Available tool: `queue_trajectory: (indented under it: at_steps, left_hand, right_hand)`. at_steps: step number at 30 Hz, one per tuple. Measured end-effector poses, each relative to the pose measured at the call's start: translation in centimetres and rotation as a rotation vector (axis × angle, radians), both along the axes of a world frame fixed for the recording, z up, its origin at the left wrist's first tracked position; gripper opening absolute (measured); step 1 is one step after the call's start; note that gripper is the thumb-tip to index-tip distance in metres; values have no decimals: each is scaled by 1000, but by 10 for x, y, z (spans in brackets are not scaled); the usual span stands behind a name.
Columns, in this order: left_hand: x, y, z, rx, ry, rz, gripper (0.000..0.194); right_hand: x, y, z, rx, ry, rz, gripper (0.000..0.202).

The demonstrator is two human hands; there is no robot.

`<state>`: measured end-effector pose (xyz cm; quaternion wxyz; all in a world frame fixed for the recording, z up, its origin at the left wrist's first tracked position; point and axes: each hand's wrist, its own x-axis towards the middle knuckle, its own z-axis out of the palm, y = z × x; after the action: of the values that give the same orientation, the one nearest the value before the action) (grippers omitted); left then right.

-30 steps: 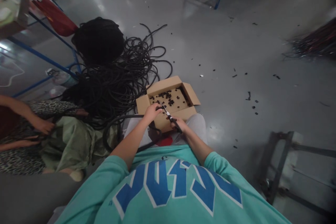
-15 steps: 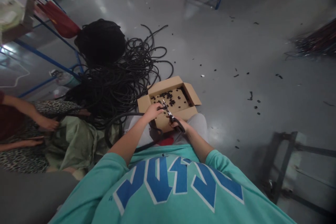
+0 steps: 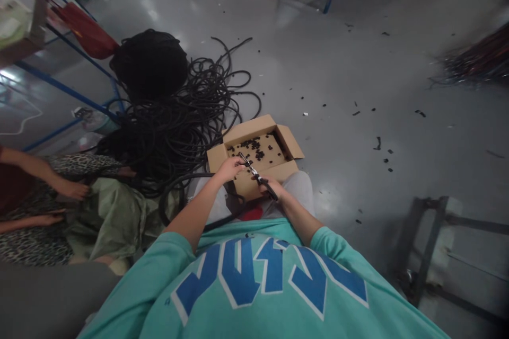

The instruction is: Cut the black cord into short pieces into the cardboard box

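My right hand (image 3: 273, 187) is wrapped around the black handles of a pair of scissors (image 3: 255, 174). The blades point up and left, nearly closed, with their tips at the fingers of my left hand (image 3: 229, 169). That hand is pinched on the end of a black cord, mostly hidden by the fingers. A loop of black cord (image 3: 163, 202) curves beside my left forearm. Below both hands an open cardboard box (image 3: 251, 126) sits between my knees. Several short black cut pieces (image 3: 254, 145) lie scattered on its bottom.
A large tangle of black cord (image 3: 170, 124) spreads over the floor at left, beside a round black bundle (image 3: 150, 66). A co-worker's hand (image 3: 73, 189) is at far left near a green cloth (image 3: 113, 217). A metal frame (image 3: 431, 243) stands at right. Black scraps (image 3: 377, 143) dot the floor.
The scissor blades were spread and have come together at my left fingertips. Both hands stay over the box. The whole view has shifted slightly.
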<state>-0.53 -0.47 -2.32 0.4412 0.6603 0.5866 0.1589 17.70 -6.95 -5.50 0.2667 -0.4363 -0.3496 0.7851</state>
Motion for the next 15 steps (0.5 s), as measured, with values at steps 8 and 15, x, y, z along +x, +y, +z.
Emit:
queue_trajectory:
  at_steps: [8,15]
  left_hand:
    - [-1,2,-1,41,81,-62,18]
    - [4,-1,19,140,142,-133,19]
  right_hand:
    - [1,1,0,-5,-36,23,56]
    - [3,0,-3,-12,79,7,65]
